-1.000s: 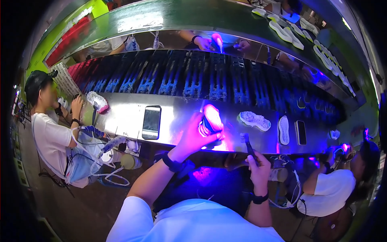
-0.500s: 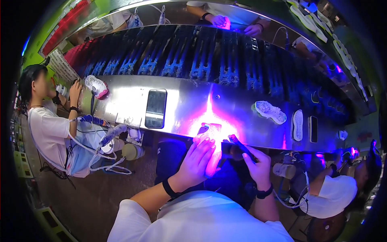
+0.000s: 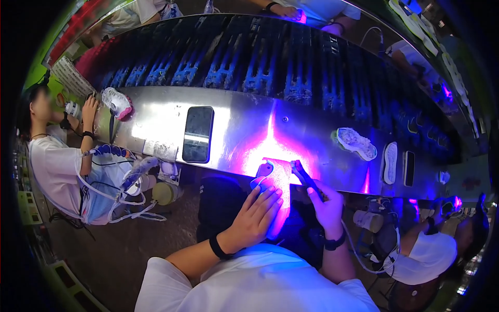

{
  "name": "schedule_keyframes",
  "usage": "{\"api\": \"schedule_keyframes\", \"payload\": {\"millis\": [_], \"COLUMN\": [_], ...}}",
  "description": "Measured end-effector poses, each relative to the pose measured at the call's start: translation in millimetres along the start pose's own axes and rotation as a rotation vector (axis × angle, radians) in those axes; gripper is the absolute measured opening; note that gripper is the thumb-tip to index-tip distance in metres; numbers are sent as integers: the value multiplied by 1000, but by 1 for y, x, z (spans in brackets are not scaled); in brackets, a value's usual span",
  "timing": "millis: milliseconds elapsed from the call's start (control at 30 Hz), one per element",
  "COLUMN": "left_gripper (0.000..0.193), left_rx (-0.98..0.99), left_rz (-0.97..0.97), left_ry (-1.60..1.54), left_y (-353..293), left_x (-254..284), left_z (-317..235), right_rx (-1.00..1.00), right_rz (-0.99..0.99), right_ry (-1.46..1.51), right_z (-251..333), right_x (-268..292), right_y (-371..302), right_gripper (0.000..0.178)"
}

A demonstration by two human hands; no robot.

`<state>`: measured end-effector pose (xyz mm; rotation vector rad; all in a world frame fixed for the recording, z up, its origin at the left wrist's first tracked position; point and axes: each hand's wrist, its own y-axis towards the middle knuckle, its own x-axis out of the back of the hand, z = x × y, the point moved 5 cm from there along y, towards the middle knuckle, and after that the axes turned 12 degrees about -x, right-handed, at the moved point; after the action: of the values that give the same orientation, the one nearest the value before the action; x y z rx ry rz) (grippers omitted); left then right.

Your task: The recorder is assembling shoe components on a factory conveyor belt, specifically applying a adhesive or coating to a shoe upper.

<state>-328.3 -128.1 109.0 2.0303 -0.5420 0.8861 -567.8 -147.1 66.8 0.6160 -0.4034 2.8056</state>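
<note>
My left hand lies over a long shoe part, pressing fingers and palm to its side. The part is washed in bright pink-violet light, so its exact kind is hard to read. Its far end rests at the near edge of the metal bench, and a small dark rounded area shows on its left. In my right hand is a dark-handled brush-like tool, its pale tip close beside the far right edge of the part. Whether the tip touches is unclear in the glare.
Left of the light, a phone lies on the metal bench. Shoe soles and another phone are to the right; a white-and-pink sole is far left. Dark slatted conveyor runs behind. People sit on both sides.
My right hand has moved slightly left and up, bringing the tool tip nearer the shoe part's far end. My left hand has shifted slightly down, exposing more of the part. The whole view has shifted a little.
</note>
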Motion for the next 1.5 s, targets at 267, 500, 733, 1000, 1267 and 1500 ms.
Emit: {"api": "schedule_keyframes", "payload": {"millis": [267,500,733,1000,1267,1500], "left_gripper": [56,57,54,50,57,62], "left_rx": [-7,-2,-2,-9,12,24], "left_rz": [23,40,34,37,47,28], "left_ry": [-6,-11,20,42,56,56], "left_y": [1,4,6,11,17,19], "left_x": [0,2,0,3,3,-5], "left_z": [-1,-1,-2,-7,-10,-16], "right_rx": [-89,-149,-76,-76,-191,-184], "right_rz": [68,142,228,192,336,255], "right_ry": [41,168,157,92,224,127], "right_z": [4,-16,-27,-7,-16,-4], "right_x": [3,-1,7,7,22,23], "right_y": [-3,-24,-41,-23,-67,-43], "right_gripper": [33,34,37,36,34,38]}}
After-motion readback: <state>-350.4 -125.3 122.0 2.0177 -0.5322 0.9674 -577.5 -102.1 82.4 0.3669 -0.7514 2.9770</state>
